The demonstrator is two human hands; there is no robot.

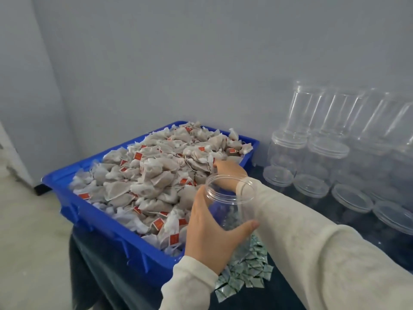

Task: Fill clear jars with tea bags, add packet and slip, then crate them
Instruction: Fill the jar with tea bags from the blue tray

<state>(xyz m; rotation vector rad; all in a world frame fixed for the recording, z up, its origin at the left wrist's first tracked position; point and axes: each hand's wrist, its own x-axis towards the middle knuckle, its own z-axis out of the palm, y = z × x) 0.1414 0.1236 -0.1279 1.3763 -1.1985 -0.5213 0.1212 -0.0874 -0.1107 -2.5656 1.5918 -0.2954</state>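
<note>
Person, seen from head camera; two arms visible, both clothed alike.

Left hand (206, 233): bare, no glove, ring or watch showing. Left sleeve (190, 285): long, cream-white knit, soft matte weave, faintly flecked; cuff plain, closing at the wrist, slightly gathered.

Right hand (228, 173): bare, partly hidden behind clear plastic; no jewellery discernible. Right sleeve (312, 249): same cream-white knit, long, loose over forearm and widening toward the elbow, with soft folds along its length; cuff plain, ending at the wrist.

No markings, logos, buttons or seams legible on either sleeve.
</note>
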